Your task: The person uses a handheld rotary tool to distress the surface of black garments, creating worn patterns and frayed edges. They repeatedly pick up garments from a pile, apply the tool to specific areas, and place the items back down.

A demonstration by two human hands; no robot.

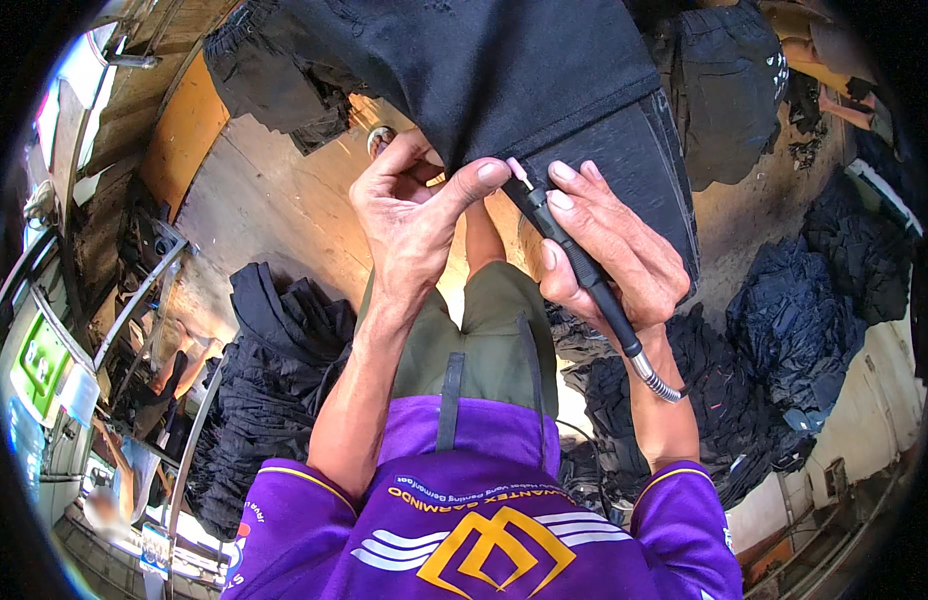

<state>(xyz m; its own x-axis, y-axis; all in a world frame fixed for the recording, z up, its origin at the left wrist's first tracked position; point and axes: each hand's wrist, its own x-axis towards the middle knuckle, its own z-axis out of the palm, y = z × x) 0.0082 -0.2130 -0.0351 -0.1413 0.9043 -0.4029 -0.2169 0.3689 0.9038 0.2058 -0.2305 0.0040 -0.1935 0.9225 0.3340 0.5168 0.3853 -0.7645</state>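
A dark denim garment [544, 70] lies spread out in front of me, with a seam running across it near its lower edge. My left hand [409, 205] pinches the garment's near edge, thumb on top and the other fingers curled beneath. In my right hand [624, 245] is a black rotary grinder handpiece [582, 262], held like a pen. Its small pink grinding tip [518, 170] is at the fabric edge, close to my left thumb. A coiled metal spring [656, 380] covers the cable end of the tool by my right wrist.
Heaps of dark garments lie on the left [284, 350] and on the right [799, 320]. More dark trousers [729, 90] hang at the far right, and others [274, 75] at the far left. A metal frame [144, 290] stands at the left. Other people are partly visible at the edges.
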